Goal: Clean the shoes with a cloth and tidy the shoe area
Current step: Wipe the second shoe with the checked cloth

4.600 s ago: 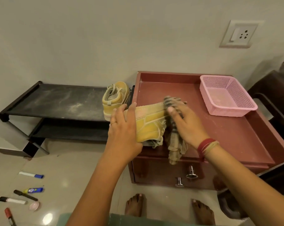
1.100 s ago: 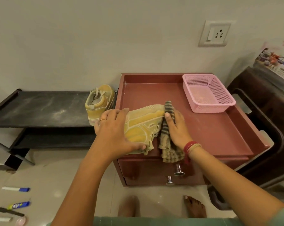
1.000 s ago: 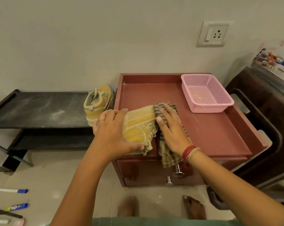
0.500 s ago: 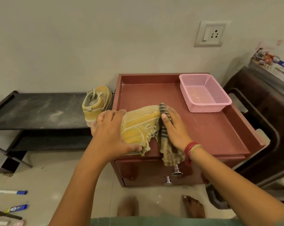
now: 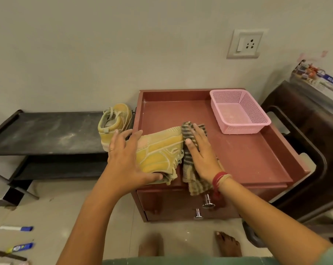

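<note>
Markers on the floor at the left edge are partly cut off, so I cannot count them. There are two yellow shoes. The first shoe stands on the black rack. The second shoe lies on the red worktop, its heel hidden under the left hand, whose fingers grasp it. One striped cloth touches its toe, pressed under the flat, released fingers of the right hand. One pink basket sits behind.
</note>
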The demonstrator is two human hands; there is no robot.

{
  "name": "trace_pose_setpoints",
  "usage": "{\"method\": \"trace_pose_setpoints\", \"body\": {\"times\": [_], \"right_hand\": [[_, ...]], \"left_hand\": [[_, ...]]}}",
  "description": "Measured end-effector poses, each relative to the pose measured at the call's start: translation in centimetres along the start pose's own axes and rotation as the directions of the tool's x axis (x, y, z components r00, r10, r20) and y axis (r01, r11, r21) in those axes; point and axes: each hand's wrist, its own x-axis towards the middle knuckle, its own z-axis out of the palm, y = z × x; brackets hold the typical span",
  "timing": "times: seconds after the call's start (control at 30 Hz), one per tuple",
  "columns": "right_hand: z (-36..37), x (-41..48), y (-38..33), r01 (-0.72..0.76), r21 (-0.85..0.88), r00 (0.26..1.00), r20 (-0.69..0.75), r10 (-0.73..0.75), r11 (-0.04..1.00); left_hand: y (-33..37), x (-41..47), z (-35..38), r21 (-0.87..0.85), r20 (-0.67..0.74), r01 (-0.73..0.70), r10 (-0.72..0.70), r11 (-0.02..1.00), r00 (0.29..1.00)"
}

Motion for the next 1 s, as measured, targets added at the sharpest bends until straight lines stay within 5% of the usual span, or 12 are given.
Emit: {"method": "trace_pose_setpoints", "body": {"times": [0.1, 0.27, 0.4, 0.53, 0.67, 0.77, 1.0], "right_hand": [[-0.4, 0.6, 0.8, -0.169, 0.106, 0.979, -0.099, 0.180, 0.980], [0.4, -0.8, -0.2, -0.014, -0.033, 0.999, -0.034, 0.013, 0.999], [-1.1, 0.2, -0.9, -0.239, 0.227, 0.955, -0.120, 0.270, 0.944], [-0.2, -0.5, -6.0, 0.062, 0.087, 0.982, -0.183, -0.045, 0.994], [3.0, -1.2, -11.0, 0.321, -0.216, 0.945, 0.140, -0.296, 0.922], [4.9, -1.4, -11.1, 0.435, -0.388, 0.884, 0.355, -0.304, 0.812], [3.0, -1.4, -7.2, 0.363, -0.359, 0.917, 0.301, -0.262, 0.860]], "left_hand": [[-0.2, -0.1, -0.1, -0.033, 0.036, 0.009, -0.008, 0.999, 0.999], [-0.4, -0.3, -0.3, -0.070, 0.059, 0.004, 0.000, 0.998, 0.998], [-2.0, -1.2, -0.4, -0.224, 0.054, 0.134, -0.125, 0.965, 0.991], [-2.7, -2.3, 0.1, -0.329, 0.051, 0.105, -0.093, 0.938, 0.994], [-2.1, -2.1, 0.3, -0.403, -0.082, 0.050, -0.090, 0.914, 0.992], [-1.9, -2.0, 0.2, -0.423, -0.104, -0.007, -0.041, 0.906, 0.994], [-2.8, -1.8, 0.0, -0.321, -0.069, -0.039, 0.018, 0.946, 0.997]]}}
